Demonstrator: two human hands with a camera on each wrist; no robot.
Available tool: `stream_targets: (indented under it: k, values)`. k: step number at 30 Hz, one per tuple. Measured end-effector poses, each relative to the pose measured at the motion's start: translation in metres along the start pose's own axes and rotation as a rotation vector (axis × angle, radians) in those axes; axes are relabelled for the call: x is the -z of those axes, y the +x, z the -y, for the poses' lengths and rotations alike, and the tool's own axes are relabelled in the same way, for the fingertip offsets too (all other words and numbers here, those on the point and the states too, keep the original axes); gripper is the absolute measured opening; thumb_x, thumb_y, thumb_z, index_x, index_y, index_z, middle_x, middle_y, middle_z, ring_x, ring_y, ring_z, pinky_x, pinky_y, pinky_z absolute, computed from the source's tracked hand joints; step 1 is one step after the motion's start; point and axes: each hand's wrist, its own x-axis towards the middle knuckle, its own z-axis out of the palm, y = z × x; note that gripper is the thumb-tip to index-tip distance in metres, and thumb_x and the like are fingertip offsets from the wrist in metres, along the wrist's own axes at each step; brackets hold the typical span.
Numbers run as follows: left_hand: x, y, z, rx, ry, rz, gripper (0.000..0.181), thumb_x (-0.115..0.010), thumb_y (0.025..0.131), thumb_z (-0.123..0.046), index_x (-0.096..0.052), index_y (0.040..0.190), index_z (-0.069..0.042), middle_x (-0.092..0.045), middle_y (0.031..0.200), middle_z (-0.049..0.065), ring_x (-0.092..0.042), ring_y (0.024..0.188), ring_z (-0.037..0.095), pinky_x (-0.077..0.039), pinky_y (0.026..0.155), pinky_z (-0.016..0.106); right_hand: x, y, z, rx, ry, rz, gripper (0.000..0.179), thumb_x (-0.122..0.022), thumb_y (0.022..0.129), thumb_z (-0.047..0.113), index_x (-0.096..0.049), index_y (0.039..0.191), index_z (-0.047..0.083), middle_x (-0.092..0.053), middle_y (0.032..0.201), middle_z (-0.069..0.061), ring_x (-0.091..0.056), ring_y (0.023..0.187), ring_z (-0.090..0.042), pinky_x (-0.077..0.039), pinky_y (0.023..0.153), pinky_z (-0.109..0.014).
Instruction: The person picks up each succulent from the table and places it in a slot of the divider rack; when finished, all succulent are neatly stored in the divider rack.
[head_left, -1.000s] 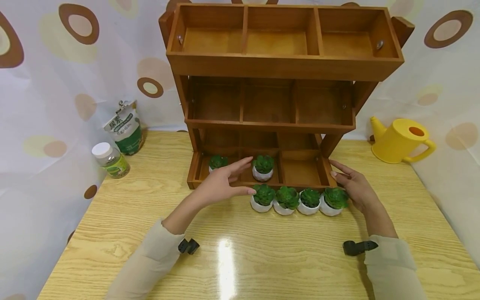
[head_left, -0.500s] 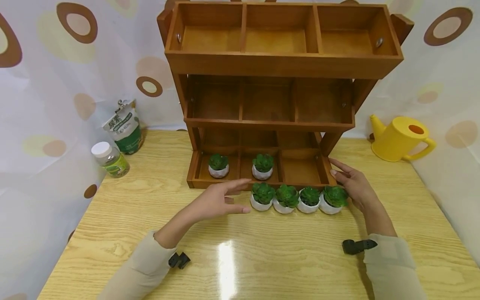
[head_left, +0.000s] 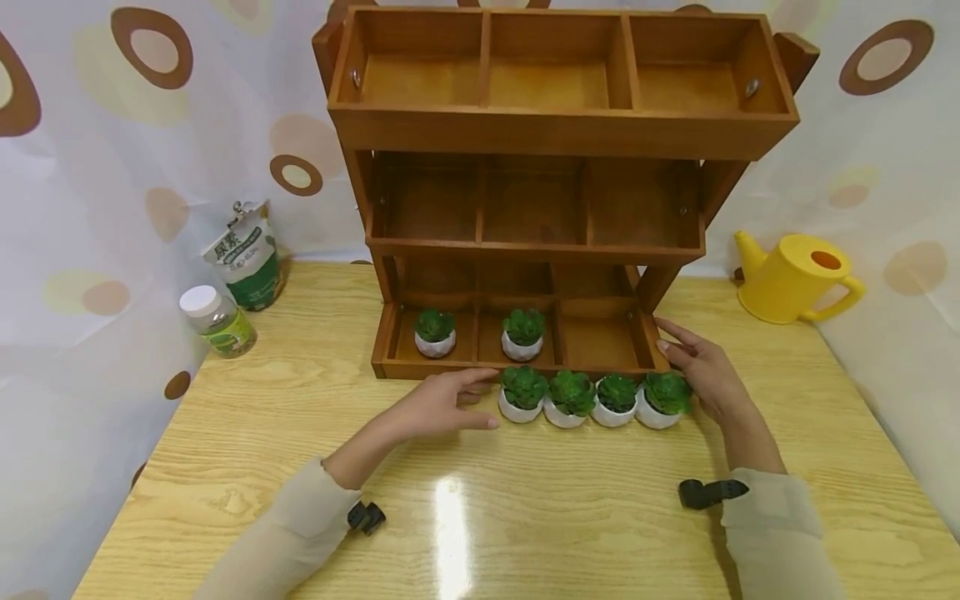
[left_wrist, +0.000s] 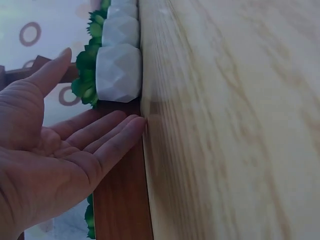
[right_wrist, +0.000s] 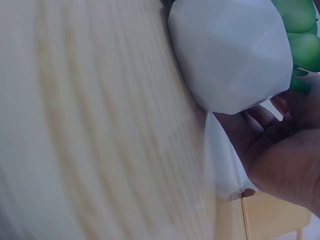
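Note:
Four-sided views show a row of small potted succulents in white faceted pots on the table, along the front of a brown wooden shelf (head_left: 562, 133). My left hand (head_left: 438, 406) is beside the row's left-end succulent (head_left: 522, 393), thumb spread from extended fingers, holding nothing. In the left wrist view, the fingertips lie low by the table just short of that white pot (left_wrist: 119, 72). My right hand (head_left: 708, 375) is at the row's other end, by the right-end succulent (head_left: 663, 400), fingers reaching along the shelf's lower right side. The right wrist view shows its fingers partly hidden behind that pot (right_wrist: 232, 55).
Two more succulents stand in the bottom tier, one in the left compartment (head_left: 435, 333) and one in the middle (head_left: 522, 333). A yellow watering can (head_left: 798, 279) is at right. A lidded jar (head_left: 219, 321) and a green-white pouch (head_left: 251, 262) stand at left.
My left hand has come down from in front of the bottom tier, uncovering the left compartment's succulent, and now sits beside the row's left end. My right hand has stayed in place.

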Motion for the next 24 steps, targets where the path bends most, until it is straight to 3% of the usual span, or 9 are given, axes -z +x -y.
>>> stream_targets:
  k: [7,13,21,24]
  values:
    - [-0.005,0.013,0.0,-0.002,0.055,-0.012,0.079,-0.075,0.09,-0.047,-0.041,0.156,-0.022,-0.058,0.147,0.003,-0.058,0.133,0.021,-0.048,0.109,0.041,-0.001,0.0,0.0,-0.013,0.015,-0.001,0.057,-0.043,0.109,0.04,-0.025,0.162,0.03,-0.016,0.17,-0.013,-0.027,0.152,-0.042,-0.027,0.121,-0.059]
    - [-0.008,0.021,-0.002,0.005,0.021,-0.014,0.075,-0.077,0.089,-0.042,-0.046,0.154,-0.019,-0.057,0.149,0.006,-0.059,0.133,0.022,-0.047,0.11,0.041,-0.001,-0.001,-0.002,-0.002,0.009,-0.005,0.058,-0.043,0.108,0.044,-0.024,0.162,0.032,-0.018,0.169,-0.014,-0.029,0.151,-0.041,-0.029,0.12,-0.057]
    - [-0.01,0.027,-0.003,0.021,0.004,0.009,0.075,-0.08,0.087,-0.041,-0.048,0.153,-0.022,-0.054,0.152,0.002,-0.057,0.134,0.022,-0.047,0.111,0.04,0.0,-0.001,-0.002,0.016,-0.021,-0.005,0.059,-0.042,0.108,0.047,-0.024,0.162,0.033,-0.024,0.168,-0.016,-0.035,0.149,-0.038,-0.047,0.11,-0.034]
    - [-0.012,0.029,-0.004,0.015,-0.013,0.015,0.076,-0.081,0.086,-0.037,-0.048,0.152,-0.02,-0.054,0.151,0.002,-0.057,0.134,0.022,-0.047,0.111,0.039,0.0,-0.001,-0.002,0.015,-0.014,-0.003,0.059,-0.042,0.108,0.047,-0.024,0.162,0.032,-0.024,0.168,-0.016,-0.035,0.149,-0.038,-0.043,0.114,-0.04]
